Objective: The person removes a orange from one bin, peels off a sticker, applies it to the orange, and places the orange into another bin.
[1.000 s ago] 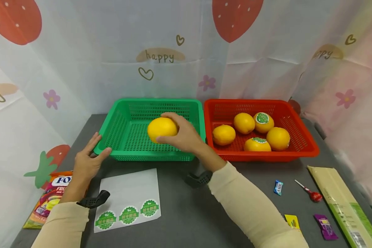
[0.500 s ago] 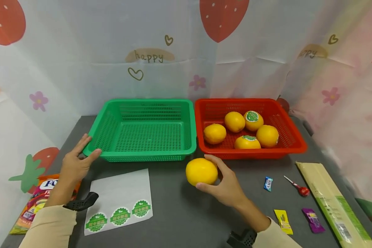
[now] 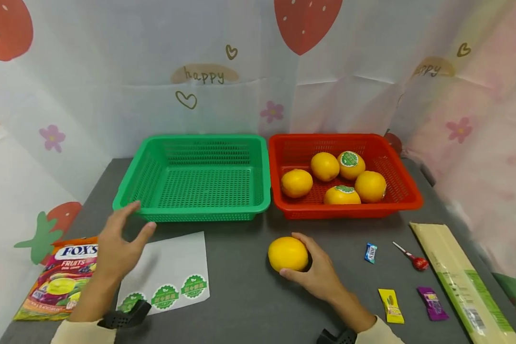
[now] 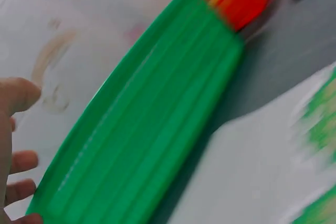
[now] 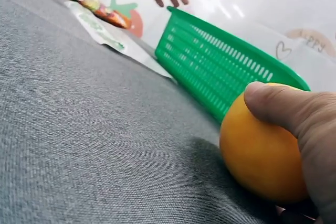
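My right hand [image 3: 316,272] grips a yellow-orange orange [image 3: 288,253], low at the grey tabletop in front of the baskets. In the right wrist view the thumb lies across the top of the orange [image 5: 262,156]. My left hand [image 3: 122,243] has its fingers spread and holds nothing. It hovers near the front left corner of the green basket [image 3: 198,211], over the left edge of a white sheet [image 3: 174,258] with three green round stickers. Beside the green basket, the red basket [image 3: 348,211] contains several oranges, two with green stickers showing.
A candy bag [image 3: 62,277] lies at the left. To the right are a blue wrapped candy [image 3: 370,252], a red lollipop [image 3: 420,263], a yellow candy [image 3: 391,306], a purple candy [image 3: 432,303] and a long beige packet [image 3: 460,272]. A printed curtain [image 3: 223,105] hangs behind.
My right hand has brought the orange out of the green basket, rightward and down toward the tabletop. The left hand has left the basket's corner and moved toward the sticker sheet.
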A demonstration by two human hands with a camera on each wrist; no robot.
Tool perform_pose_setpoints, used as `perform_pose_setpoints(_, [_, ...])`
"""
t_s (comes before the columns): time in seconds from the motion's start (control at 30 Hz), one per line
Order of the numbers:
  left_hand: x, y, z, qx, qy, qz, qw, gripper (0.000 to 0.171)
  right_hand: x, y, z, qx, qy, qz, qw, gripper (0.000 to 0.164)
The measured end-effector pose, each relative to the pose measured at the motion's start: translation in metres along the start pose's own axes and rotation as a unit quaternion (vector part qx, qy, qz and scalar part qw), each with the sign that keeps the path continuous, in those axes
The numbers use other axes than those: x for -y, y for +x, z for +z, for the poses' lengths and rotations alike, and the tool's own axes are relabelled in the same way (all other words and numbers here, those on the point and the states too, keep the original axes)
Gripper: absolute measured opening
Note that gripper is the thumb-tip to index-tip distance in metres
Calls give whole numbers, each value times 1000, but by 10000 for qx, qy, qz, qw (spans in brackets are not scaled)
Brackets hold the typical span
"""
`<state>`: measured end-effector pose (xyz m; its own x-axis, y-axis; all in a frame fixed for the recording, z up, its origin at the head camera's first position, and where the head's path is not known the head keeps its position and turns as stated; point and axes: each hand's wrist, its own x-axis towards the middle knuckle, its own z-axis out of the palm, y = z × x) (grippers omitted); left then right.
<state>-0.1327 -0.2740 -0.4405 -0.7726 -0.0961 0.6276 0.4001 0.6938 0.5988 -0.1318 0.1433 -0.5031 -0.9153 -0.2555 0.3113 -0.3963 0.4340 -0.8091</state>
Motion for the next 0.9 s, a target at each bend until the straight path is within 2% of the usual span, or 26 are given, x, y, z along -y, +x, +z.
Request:
perform_pose_setpoints(0.1, [-16,-20,14,409,-107,373,9984,54,-2,0,-2,182,-152,-76,9997,87])
perform_pose_setpoints(0.2, [-25,-39,23,755,-191,600,9952,49,-4,1,-3,455,-300,-210,9983,92])
perform_pose_setpoints(0.37, [-25,-64,35,1383,-304,719,9873,48,-9,2,-3,510,-113,-420,9978,94])
perform_pose_setpoints(0.47, [-21,-75,41,1671,-258,597,9838,50,-11,1,-2,443,-56,-469,9979,82])
perform_pose_setpoints(0.57, [-17,-83,44,1881,-137,436,9811,52,-10,0,-1,463,-142,-387,9981,67])
perform_pose_setpoints(0.63, [-15,-86,46,1983,-50,375,9794,51,-9,0,-1,469,-225,-299,9982,65])
perform_pose_setpoints(0.8, [-11,-89,51,2119,195,355,9764,41,-7,1,-3,571,-431,-335,9969,83])
perform_pose_setpoints(0.9, [-10,-92,52,2063,247,411,9773,32,-8,1,-3,656,-533,-456,9954,88])
